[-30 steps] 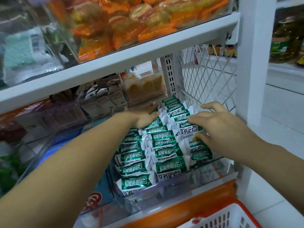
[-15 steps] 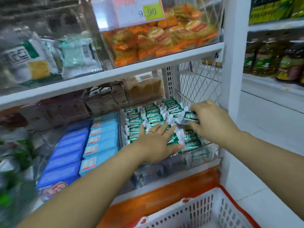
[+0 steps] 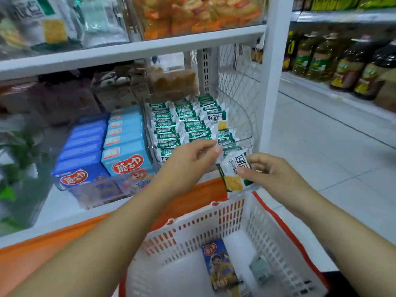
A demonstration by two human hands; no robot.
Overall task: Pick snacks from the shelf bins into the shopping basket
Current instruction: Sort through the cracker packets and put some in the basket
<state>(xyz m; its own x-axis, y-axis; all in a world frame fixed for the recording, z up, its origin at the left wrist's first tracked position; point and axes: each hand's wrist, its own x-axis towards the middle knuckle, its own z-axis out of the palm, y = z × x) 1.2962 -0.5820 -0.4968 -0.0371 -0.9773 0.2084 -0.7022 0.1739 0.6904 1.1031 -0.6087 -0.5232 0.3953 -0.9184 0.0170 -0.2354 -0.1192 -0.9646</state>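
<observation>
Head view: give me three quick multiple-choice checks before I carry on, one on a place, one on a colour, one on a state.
1. Where is the packet that the right hand holds?
A. Just above the far rim of the basket
B. On the top shelf
C. On the floor

2. What colour are the basket's walls?
A. Blue
B. White
C. Black

3. How full is the basket?
A. Empty
B. Heaped to the rim
C. A blue box and little else

Answers:
1 A: the packet hangs in the fingers right over the basket's far edge.
2 B: the slotted walls are white, under an orange-red rim.
3 C: the blue box lies on the bottom, and most of the floor around it is bare.
</observation>
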